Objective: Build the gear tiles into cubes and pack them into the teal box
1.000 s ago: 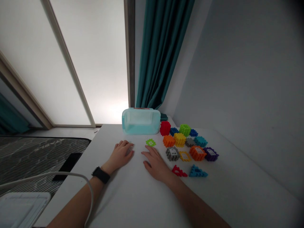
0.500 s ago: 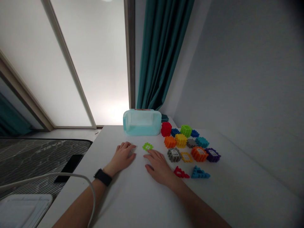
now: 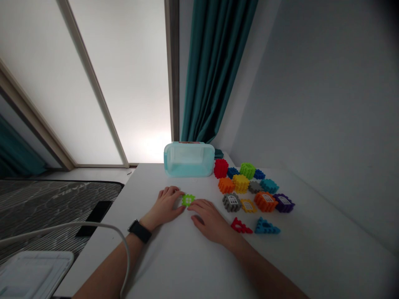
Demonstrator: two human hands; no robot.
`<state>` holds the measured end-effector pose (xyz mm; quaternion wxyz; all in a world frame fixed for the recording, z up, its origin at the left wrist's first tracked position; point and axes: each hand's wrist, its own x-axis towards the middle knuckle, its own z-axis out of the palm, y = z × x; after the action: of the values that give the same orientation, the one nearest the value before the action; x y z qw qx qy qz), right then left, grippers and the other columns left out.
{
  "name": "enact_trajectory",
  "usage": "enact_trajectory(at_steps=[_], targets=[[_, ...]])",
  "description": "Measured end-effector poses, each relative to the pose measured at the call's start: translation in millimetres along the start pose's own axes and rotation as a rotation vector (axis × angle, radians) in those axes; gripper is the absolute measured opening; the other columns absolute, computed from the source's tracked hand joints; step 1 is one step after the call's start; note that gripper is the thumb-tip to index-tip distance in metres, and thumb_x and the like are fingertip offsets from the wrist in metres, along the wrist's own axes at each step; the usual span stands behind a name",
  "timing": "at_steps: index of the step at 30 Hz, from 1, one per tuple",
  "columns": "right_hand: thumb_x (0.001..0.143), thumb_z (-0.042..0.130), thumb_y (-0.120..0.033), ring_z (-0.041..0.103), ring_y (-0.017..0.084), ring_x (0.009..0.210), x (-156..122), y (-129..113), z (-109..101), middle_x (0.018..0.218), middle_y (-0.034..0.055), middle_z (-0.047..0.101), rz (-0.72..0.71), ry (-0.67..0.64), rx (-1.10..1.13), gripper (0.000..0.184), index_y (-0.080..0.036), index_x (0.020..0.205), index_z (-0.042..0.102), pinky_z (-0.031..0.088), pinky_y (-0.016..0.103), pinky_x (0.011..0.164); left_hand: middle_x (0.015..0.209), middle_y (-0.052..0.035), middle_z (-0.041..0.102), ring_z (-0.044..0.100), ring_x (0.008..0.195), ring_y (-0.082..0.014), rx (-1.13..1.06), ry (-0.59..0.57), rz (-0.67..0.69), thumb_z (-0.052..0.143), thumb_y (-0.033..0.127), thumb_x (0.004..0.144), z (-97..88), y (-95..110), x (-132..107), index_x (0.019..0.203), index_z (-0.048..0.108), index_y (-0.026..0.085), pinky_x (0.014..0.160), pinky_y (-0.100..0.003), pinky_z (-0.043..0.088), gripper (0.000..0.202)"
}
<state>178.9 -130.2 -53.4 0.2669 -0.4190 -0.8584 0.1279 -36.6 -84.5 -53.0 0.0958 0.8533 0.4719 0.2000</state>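
**Hand state.** The left hand [image 3: 166, 203], with a black wristwatch [image 3: 139, 231] on its wrist, lies palm-down and loosely open on the white table [image 3: 193, 265]. Its fingertips reach the lime-green waffle-textured block piece [image 3: 188, 200] — contact is likely, but no grip is evident. The right hand [image 3: 210, 216] is likewise open and palm-down, just beside the piece at its 3 o'clock side.

**Piece location.** The piece lies flat between both hands — this placement keeps it bracketed from either side without being lifted.

**Surroundings.** A translucent aqua plastic box [image 3: 188, 160] stands at 12 o'clock from the piece, near the table's far edge. At 1 to 3 o'clock, multicoloured blocks lie grouped together, including a red block [image 3: 221, 168] and a purple block [image 3: 283, 203]. A red triangular frame [image 3: 241, 226] and a blue triangular block [image 3: 266, 226] lie nearest the right hand, at its 3 o'clock.
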Motion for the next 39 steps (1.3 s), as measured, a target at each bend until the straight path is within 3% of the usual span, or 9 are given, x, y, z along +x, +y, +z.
enact_trajectory(at_steps=[10, 17, 23, 30, 35, 39], targets=[[0.087, 0.058, -0.011, 0.059, 0.023, 0.110, 2.5, 0.7, -2.4, 0.115, 0.0060, 0.067, -0.020, -0.033, 0.024, 0.031, -0.023, 0.114, 0.065, 0.046, 0.041, 0.100, 0.127, -0.0092, 0.056, 0.049, 0.120, -0.0303, -0.001, -0.011, -0.002, 0.068, 0.038, 0.081, 1.3, -2.2, -0.1, 0.127, 0.059, 0.028, 0.101, -0.049, 0.038, 0.047], [0.086, 0.058, -0.009, 0.057, 0.023, 0.112, 2.3, -0.7, -3.4, 0.114, 0.0059, 0.067, -0.017, -0.045, 0.053, 0.034, -0.024, 0.114, 0.065, 0.045, 0.043, 0.102, 0.126, -0.0092, 0.055, 0.050, 0.118, -0.0312, -0.049, 0.014, 0.030, 0.073, 0.038, 0.076, 4.8, -6.0, 0.8, 0.112, 0.064, 0.025, 0.100, -0.050, 0.040, 0.039], [0.086, 0.054, -0.008, 0.055, 0.024, 0.116, 1.9, 1.6, -1.7, 0.121, 0.0090, 0.060, 0.013, 0.033, 0.115, 0.041, -0.024, 0.123, 0.060, 0.046, 0.045, 0.104, 0.128, -0.0107, 0.054, 0.049, 0.120, -0.0329, -0.079, 0.098, 0.081, 0.076, 0.030, 0.070, 5.1, -5.3, 0.1, 0.106, 0.064, 0.023, 0.101, -0.052, 0.041, 0.038], [0.083, 0.046, -0.004, 0.050, 0.024, 0.126, 4.4, 5.3, -2.5, 0.132, 0.0107, 0.052, 0.070, 0.184, 0.164, 0.055, -0.023, 0.134, 0.050, 0.041, 0.048, 0.111, 0.131, -0.0130, 0.050, 0.047, 0.123, -0.0324, -0.104, 0.295, 0.178, 0.074, 0.023, 0.069, -5.2, 3.3, -0.9, 0.113, 0.059, 0.021, 0.105, -0.051, 0.041, 0.047], [0.086, 0.046, -0.007, 0.049, 0.023, 0.129, 4.7, 5.5, -3.8, 0.136, 0.0105, 0.052, 0.037, 0.256, 0.201, 0.052, -0.025, 0.135, 0.048, 0.042, 0.048, 0.111, 0.135, -0.0156, 0.046, 0.045, 0.127, -0.0335, -0.120, 0.393, 0.239, 0.072, 0.021, 0.070, -13.1, 8.0, -4.3, 0.119, 0.055, 0.019, 0.106, -0.051, 0.042, 0.051], [0.090, 0.051, -0.014, 0.049, 0.023, 0.131, 3.6, 5.5, -3.2, 0.139, 0.0101, 0.052, -0.016, 0.285, 0.194, 0.048, -0.027, 0.136, 0.048, 0.043, 0.048, 0.110, 0.137, -0.0158, 0.045, 0.046, 0.129, -0.0332, -0.122, 0.405, 0.281, 0.071, 0.021, 0.072, -15.6, 9.7, -5.9, 0.119, 0.054, 0.020, 0.107, -0.051, 0.043, 0.050]])
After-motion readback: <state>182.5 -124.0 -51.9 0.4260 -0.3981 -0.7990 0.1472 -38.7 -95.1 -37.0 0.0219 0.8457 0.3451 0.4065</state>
